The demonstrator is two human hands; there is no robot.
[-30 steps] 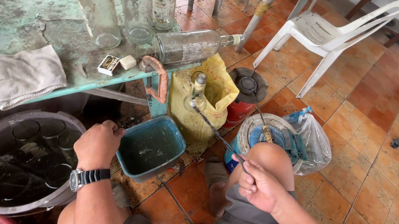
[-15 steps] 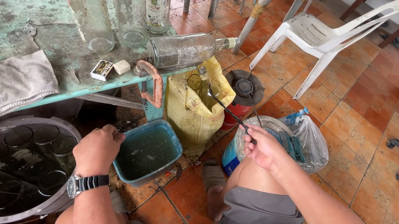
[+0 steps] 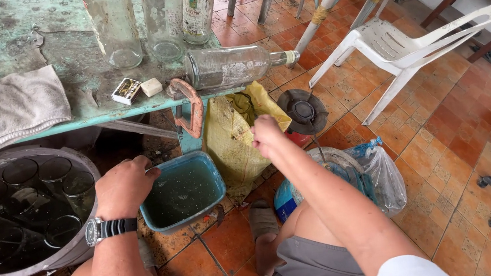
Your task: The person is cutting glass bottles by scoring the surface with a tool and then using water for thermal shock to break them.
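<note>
My left hand (image 3: 124, 185), with a wristwatch (image 3: 105, 228) on its wrist, is closed at the left rim of a blue tub (image 3: 217, 187) of murky water on the tiled floor. My right hand (image 3: 267, 135) is raised in a fist over a yellow sack (image 3: 231, 149), just below the table edge; no rod shows in it from here. A clear glass bottle (image 3: 231, 65) lies on its side on the worn green table (image 3: 18, 34) above that hand.
Three upright bottles (image 3: 161, 18), a grey cloth (image 3: 14, 106), a small box (image 3: 127, 91) and a rusty clamp (image 3: 189, 107) are at the table. A grey basin (image 3: 25, 154) holds several glasses in water. A burner (image 3: 304, 111), plastic bag (image 3: 379, 172) and white chair (image 3: 407, 45) stand to the right.
My right hand, which held a thin rod low by my knee, has risen forward to the yellow sack. My left hand has stayed at the blue tub.
</note>
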